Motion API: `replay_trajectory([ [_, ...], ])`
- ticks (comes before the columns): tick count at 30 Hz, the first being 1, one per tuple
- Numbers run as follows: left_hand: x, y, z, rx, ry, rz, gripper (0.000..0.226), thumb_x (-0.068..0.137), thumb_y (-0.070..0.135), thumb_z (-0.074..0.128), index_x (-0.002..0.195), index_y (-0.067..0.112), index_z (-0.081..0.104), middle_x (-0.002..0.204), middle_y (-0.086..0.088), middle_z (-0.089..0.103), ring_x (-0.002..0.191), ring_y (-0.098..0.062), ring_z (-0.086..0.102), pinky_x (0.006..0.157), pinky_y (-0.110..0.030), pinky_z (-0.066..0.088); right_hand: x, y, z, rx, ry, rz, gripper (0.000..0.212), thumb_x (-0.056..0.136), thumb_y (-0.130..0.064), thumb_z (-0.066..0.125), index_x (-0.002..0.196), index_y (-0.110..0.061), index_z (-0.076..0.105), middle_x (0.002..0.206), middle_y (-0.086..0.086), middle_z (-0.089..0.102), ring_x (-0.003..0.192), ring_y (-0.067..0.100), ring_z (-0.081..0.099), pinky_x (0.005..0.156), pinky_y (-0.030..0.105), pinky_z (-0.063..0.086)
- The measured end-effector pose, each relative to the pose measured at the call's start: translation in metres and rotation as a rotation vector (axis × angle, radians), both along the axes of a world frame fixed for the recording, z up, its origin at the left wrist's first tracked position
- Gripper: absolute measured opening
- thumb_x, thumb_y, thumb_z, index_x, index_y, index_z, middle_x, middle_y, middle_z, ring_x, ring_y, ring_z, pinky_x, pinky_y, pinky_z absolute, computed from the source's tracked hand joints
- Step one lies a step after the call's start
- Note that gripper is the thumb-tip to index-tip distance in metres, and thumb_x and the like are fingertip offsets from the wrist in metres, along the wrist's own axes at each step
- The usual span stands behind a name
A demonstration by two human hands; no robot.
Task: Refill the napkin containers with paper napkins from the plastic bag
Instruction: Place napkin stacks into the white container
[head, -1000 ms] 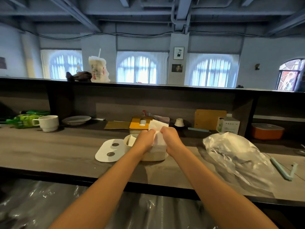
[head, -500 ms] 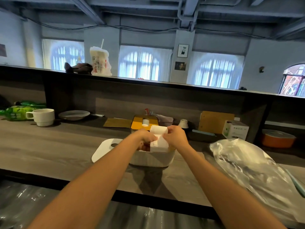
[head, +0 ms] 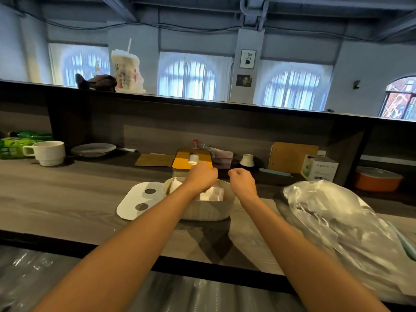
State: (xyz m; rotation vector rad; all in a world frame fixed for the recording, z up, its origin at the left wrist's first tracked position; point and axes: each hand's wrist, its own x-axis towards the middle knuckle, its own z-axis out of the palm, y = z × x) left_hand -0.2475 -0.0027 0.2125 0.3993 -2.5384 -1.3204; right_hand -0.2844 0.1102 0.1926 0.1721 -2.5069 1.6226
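Two hands: both raised over the napkin container (head: 206, 210), close together but apart
Left hand (head: 201, 176): above the container's opening, fingers curled under, nothing visibly held
Right hand (head: 242, 179): at the container's right rim, fingers curled, nothing visibly held
Napkin container: pale ribbed tub on the table (head: 67, 199), uncovered
Paper napkins (head: 212, 193): white stack inside the tub, partly hidden by the left wrist
Lid (head: 140, 201): white, two round holes, flat on the table touching the tub's left side
Plastic bag (head: 337, 224): clear, crumpled, on the table right of the tub
Mug (head: 48, 153): white, far left, beside a plate (head: 93, 149)
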Motion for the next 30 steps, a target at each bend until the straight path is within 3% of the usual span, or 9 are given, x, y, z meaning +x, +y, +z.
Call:
replay_trajectory([
  [3, 0.004, 0.004, 0.000, 0.253, -0.241, -0.109, 0.044, 0.106, 0.038, 0.033, 0.117, 0.004, 0.059, 0.106, -0.014, 0.060, 0.087, -0.026, 0.060, 0.084, -0.037, 0.052, 0.002, 0.002, -0.006, -0.093, -0.119, 0.032, 0.033, 0.101, -0.024, 0.046, 0.126, -0.006, 0.059, 0.126, 0.012, 0.062, 0.112, 0.027, 0.059, 0.087, 0.035, 0.046],
  [5, 0.005, 0.003, 0.001, 0.242, -0.333, -0.129, 0.055, 0.106, 0.046, 0.028, 0.124, 0.004, 0.058, 0.119, -0.017, 0.061, 0.092, -0.026, 0.059, 0.090, -0.038, 0.049, 0.004, 0.002, -0.011, -0.119, -0.181, 0.075, 0.038, 0.101, -0.027, 0.045, 0.126, -0.001, 0.058, 0.128, 0.020, 0.060, 0.117, 0.035, 0.058, 0.093, 0.042, 0.048],
  [8, 0.008, 0.006, 0.005, 0.240, -0.350, -0.152, 0.061, 0.105, 0.051, 0.025, 0.133, 0.005, 0.053, 0.134, -0.018, 0.056, 0.109, -0.029, 0.057, 0.091, -0.039, 0.050, 0.010, 0.003, -0.012, -0.091, -0.261, 0.078, 0.040, 0.105, -0.033, 0.038, 0.134, -0.009, 0.053, 0.131, 0.015, 0.056, 0.111, 0.026, 0.055, 0.096, 0.037, 0.044],
  [11, 0.011, 0.022, 0.004, 0.199, -0.164, -0.078, 0.057, 0.106, 0.048, 0.025, 0.138, 0.008, 0.049, 0.140, -0.013, 0.052, 0.115, -0.031, 0.057, 0.082, -0.038, 0.049, 0.009, 0.009, -0.013, -0.208, -0.116, 0.016, 0.035, 0.105, -0.034, 0.037, 0.119, -0.013, 0.062, 0.115, 0.008, 0.062, 0.094, 0.014, 0.053, 0.088, 0.032, 0.045],
  [15, 0.021, 0.055, 0.003, 0.247, 0.339, -0.027, 0.037, 0.106, 0.041, 0.032, 0.092, 0.024, 0.061, 0.102, -0.002, 0.064, 0.098, -0.022, 0.062, 0.095, -0.046, 0.053, 0.023, 0.032, -0.004, -0.361, 0.112, -0.024, 0.025, 0.104, -0.031, 0.037, 0.097, -0.024, 0.061, 0.107, 0.003, 0.065, 0.099, 0.015, 0.058, 0.091, 0.035, 0.047],
  [18, 0.037, 0.094, -0.002, 0.341, 0.501, -0.144, 0.030, 0.107, 0.036, 0.034, 0.088, 0.031, 0.058, 0.096, 0.006, 0.064, 0.095, -0.012, 0.062, 0.092, -0.036, 0.053, 0.037, 0.064, 0.004, -0.408, 0.241, -0.057, 0.031, 0.105, -0.028, 0.037, 0.091, -0.024, 0.065, 0.098, 0.001, 0.067, 0.096, 0.016, 0.062, 0.086, 0.033, 0.049],
  [21, 0.044, 0.131, -0.015, 0.340, 0.542, -0.243, 0.031, 0.108, 0.033, 0.033, 0.092, 0.029, 0.060, 0.096, 0.006, 0.064, 0.095, -0.008, 0.060, 0.085, -0.026, 0.048, 0.048, 0.107, 0.000, -0.382, 0.299, -0.133, 0.040, 0.104, -0.032, 0.035, 0.086, -0.021, 0.069, 0.088, 0.001, 0.070, 0.089, 0.017, 0.064, 0.082, 0.035, 0.051],
  [25, 0.043, 0.175, -0.031, 0.376, 0.438, -0.355, 0.034, 0.107, 0.036, 0.031, 0.102, 0.024, 0.062, 0.099, 0.004, 0.065, 0.095, -0.008, 0.062, 0.081, -0.024, 0.051, 0.059, 0.176, -0.010, -0.336, 0.333, -0.258, 0.055, 0.106, -0.033, 0.031, 0.074, -0.012, 0.070, 0.075, 0.006, 0.070, 0.076, 0.019, 0.066, 0.078, 0.037, 0.051],
  [30, 0.028, 0.225, -0.047, 0.201, 0.297, -0.489, 0.038, 0.106, 0.039, 0.034, 0.126, 0.022, 0.061, 0.123, 0.001, 0.063, 0.114, -0.020, 0.058, 0.098, -0.035, 0.046, 0.056, 0.257, -0.027, -0.144, 0.203, -0.336, 0.068, 0.105, -0.043, 0.025, 0.070, -0.011, 0.073, 0.074, 0.006, 0.072, 0.078, 0.023, 0.066, 0.086, 0.041, 0.050],
])
